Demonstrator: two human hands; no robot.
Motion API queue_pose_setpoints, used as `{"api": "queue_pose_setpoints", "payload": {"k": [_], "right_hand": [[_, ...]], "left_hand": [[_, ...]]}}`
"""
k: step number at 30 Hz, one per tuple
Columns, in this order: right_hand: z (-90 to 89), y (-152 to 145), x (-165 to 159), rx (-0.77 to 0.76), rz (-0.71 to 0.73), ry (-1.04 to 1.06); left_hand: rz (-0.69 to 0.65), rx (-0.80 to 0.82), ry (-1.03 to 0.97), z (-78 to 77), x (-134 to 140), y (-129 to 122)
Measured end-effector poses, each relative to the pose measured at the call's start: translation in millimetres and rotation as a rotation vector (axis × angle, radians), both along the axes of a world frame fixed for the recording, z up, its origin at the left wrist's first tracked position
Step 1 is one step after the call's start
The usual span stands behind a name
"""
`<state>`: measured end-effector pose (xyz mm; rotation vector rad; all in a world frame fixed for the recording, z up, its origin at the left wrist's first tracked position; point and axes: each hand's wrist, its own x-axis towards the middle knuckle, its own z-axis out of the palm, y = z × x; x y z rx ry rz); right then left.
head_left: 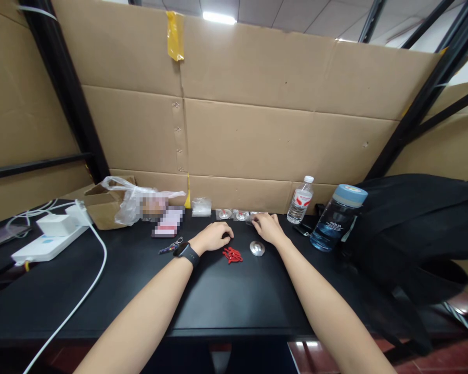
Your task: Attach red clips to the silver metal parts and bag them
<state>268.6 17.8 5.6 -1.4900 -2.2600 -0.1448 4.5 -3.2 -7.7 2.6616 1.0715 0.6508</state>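
My left hand (pixel 214 236), with a dark watch (pixel 185 253) on its wrist, rests on the black table. Its fingers are loosely bent, the thumb stands apart, and nothing shows in it. Farther right, my right hand (pixel 268 228) has its fingertips closed at a small clear plastic packet (pixel 251 217), partly hidden by the fingers. Two similar packets with round silvery pieces, one left (pixel 224 213) and one nearer the middle (pixel 241 214), lie beside it in a row. Between my hands are a pile of red, thin pieces (pixel 232 255) and a round silver metal disc (pixel 257 249).
A stack of clear bags (pixel 201 207) lies by the cardboard wall (pixel 245 140). On the right stand a water bottle (pixel 299 202), a blue-lidded bottle (pixel 337 218) and a black backpack (pixel 413 234). A keychain (pixel 170 246), cardboard box (pixel 101 202) and power strip (pixel 50 244) are left.
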Motion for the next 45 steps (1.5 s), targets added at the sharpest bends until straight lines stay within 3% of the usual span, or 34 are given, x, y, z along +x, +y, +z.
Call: {"api": "queue_pose_setpoints", "payload": {"k": [8,12,17,23,32,39,45], "right_hand": [[5.8,-4,-6,0.033,0.059,0.135],[8.6,-9,-12,0.029,0.127,0.313],[13.5,-12,-9,-0.029,0.109,0.526],[22.0,-11,9,0.007,0.014,0.364],[30.5,-14,13,0.169,0.056,0.571],[42.3,-21,16,0.322,0.012,0.727],[39.6,-25,2,0.238,0.076,0.892]], "left_hand": [[0.018,0.047,-0.116,5.8,15,-16],[0.072,0.032,-0.024,1.9,19,-17],[0.112,-0.01,0.08,-5.6,14,-11],[0.127,0.036,0.095,-8.3,12,-10],[0.125,0.038,0.11,-10.3,12,-10],[0.148,0.177,0.005,5.9,15,-17],[0.145,0.462,-0.091,25.9,25,-31]]}}
